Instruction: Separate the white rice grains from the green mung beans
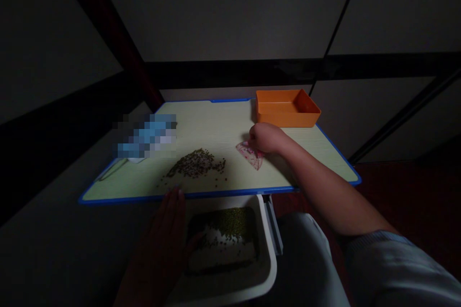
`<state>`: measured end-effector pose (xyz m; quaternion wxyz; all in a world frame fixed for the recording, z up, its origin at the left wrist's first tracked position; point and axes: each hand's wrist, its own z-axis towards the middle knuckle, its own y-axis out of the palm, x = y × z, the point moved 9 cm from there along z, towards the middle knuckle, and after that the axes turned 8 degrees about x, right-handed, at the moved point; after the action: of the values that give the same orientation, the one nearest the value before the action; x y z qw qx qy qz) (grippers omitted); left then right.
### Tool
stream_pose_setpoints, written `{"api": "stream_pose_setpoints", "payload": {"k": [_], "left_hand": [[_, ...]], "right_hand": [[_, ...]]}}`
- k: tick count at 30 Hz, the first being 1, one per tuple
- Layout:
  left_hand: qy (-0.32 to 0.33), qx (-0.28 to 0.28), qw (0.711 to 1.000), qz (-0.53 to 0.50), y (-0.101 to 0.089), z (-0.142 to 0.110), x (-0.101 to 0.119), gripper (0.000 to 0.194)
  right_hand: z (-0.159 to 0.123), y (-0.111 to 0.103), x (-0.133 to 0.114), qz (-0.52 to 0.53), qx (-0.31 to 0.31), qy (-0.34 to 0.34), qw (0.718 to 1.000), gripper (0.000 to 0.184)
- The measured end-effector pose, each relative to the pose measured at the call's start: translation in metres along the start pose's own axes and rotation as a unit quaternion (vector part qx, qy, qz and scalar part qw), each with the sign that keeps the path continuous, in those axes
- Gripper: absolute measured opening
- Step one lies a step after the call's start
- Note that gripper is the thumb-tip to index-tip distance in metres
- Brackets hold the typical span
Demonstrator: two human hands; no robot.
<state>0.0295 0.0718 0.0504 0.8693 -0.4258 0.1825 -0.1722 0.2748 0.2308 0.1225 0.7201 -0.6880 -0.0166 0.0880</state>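
My right hand (268,138) is closed over a small pink-and-white patterned bag (251,156) on the table, its fingertips hidden behind the fist. The bag's pointed corner lies toward the front edge. Left of it is a loose pile of small dark seeds or beans (196,163), with a few grains scattered around. In deep shadow, my left hand (167,230) stretches its fingers flat at the table's front edge. Its thumb reaches over a white drawer (268,254) below the tabletop. Small green beans (232,222) lie in that drawer, mostly toward its back right.
An orange rectangular bin (288,119) stands at the table's back right, just behind my right hand. At the left is a pixelated blue-and-white object (147,136) with a cord. The pale tabletop (212,124) has a blue rim. Dark-banded panels rise behind it.
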Motion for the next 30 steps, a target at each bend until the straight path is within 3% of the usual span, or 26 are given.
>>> {"api": "stream_pose_setpoints", "payload": {"k": [13,19,30], "left_hand": [[-0.006,0.002,1.0,0.002,0.0,0.0,0.0,0.084],[0.006,0.009,1.0,0.014,0.003,-0.001,0.0,0.085],[0.02,0.02,0.999,0.02,-0.002,0.002,0.002,0.086]], "right_hand": [[0.0,-0.016,0.015,0.03,0.03,0.016,0.999,0.03],[-0.007,0.002,-0.01,0.078,-0.06,-0.077,0.992,0.027],[0.0,-0.005,0.022,-0.039,-0.03,0.037,0.998,0.033]]}}
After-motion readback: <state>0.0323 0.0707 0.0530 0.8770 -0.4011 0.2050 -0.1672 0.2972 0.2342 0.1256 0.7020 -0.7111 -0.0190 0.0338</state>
